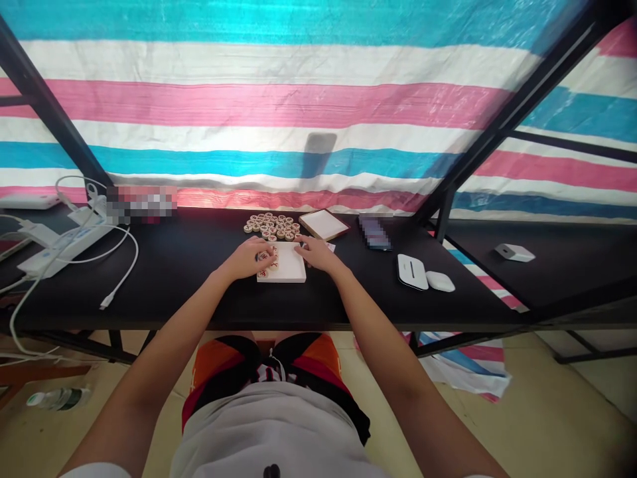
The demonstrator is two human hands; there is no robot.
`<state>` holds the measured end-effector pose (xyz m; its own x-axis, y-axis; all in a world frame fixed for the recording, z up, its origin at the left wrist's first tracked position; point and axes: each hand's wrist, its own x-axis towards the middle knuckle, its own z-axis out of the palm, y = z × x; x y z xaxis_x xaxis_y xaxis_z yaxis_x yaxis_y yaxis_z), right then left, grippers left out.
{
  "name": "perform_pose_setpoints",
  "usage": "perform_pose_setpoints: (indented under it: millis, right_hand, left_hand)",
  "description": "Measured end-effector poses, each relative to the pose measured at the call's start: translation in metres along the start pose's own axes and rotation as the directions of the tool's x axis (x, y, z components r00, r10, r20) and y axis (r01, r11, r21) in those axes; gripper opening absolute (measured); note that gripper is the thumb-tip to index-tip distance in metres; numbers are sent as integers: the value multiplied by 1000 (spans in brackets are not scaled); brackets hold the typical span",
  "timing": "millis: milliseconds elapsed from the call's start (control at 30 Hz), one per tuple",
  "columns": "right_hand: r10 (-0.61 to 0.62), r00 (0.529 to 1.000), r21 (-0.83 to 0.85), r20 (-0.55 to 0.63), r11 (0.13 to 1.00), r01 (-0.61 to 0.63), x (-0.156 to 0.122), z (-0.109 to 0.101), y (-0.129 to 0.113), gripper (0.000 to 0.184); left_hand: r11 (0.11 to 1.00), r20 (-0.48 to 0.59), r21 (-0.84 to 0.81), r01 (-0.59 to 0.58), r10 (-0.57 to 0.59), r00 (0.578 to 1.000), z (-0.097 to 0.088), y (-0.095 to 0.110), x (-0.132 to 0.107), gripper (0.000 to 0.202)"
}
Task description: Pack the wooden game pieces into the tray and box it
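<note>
A shallow white box (288, 267) lies on the black table (199, 285) in front of me. A few round wooden game pieces (266, 265) with red marks sit in its left part. My left hand (251, 257) rests over that corner, fingers curled on the pieces. My right hand (317, 253) is at the box's right edge, fingers bent against it. Behind the box lies a heap of several more wooden pieces (272, 226). The box's lid (324, 224) lies to the right of the heap.
A power strip (64, 244) with white cables and chargers lies at the left. To the right are a white flat device (412, 271), a small white case (440, 281) and a phone (375, 232). Another white box (514, 252) is on the right table. A striped tarp hangs behind.
</note>
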<state>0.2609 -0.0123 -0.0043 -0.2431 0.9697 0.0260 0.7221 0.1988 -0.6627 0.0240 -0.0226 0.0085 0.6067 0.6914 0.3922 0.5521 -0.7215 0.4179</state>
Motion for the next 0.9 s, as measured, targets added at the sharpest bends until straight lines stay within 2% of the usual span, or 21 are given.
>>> perform_pose_setpoints:
  millis: [133, 200, 300, 400, 500, 567, 667, 733, 833, 900]
  right_hand:
    - [1, 1000, 9, 17, 1000, -1, 0, -1, 0, 27]
    - [-4, 1000, 3, 19, 1000, 4, 0, -1, 0, 27]
    - [-10, 1000, -2, 18, 1000, 10, 1, -1, 1, 27]
    - [2, 1000, 8, 29, 1000, -2, 1, 0, 2, 28]
    - [7, 1000, 18, 29, 1000, -7, 1, 0, 2, 28]
    - [-2, 1000, 23, 28, 1000, 1, 0, 0, 1, 28]
    - [-14, 999, 22, 33, 1000, 13, 0, -1, -1, 26]
    - [-17, 999, 18, 36, 1000, 16, -1, -2, -2, 25]
    - [-16, 999, 21, 38, 1000, 15, 0, -2, -1, 26]
    - [-13, 999, 20, 31, 1000, 13, 0, -2, 0, 27]
  left_hand:
    - [984, -142, 21, 176, -172, 975, -2, -17, 2, 27]
    - [966, -168, 56, 251, -239, 956, 0, -28, 3, 28]
    - [943, -95, 137, 304, -293, 952, 5, -42, 2, 38]
    - [921, -15, 226, 316, -321, 947, 8, -46, 2, 48]
    - [912, 68, 317, 260, -296, 953, 3, -46, 7, 67]
    - [904, 161, 382, 193, -271, 949, -3, -47, 13, 76]
    - [895, 251, 422, 144, -268, 930, -8, -53, 20, 74]
    - [901, 223, 401, 166, -271, 936, -8, -58, 20, 67]
    - [929, 100, 309, 201, -242, 965, -4, -62, 13, 57]
    - [941, 18, 245, 233, -245, 969, -3, -62, 8, 49]
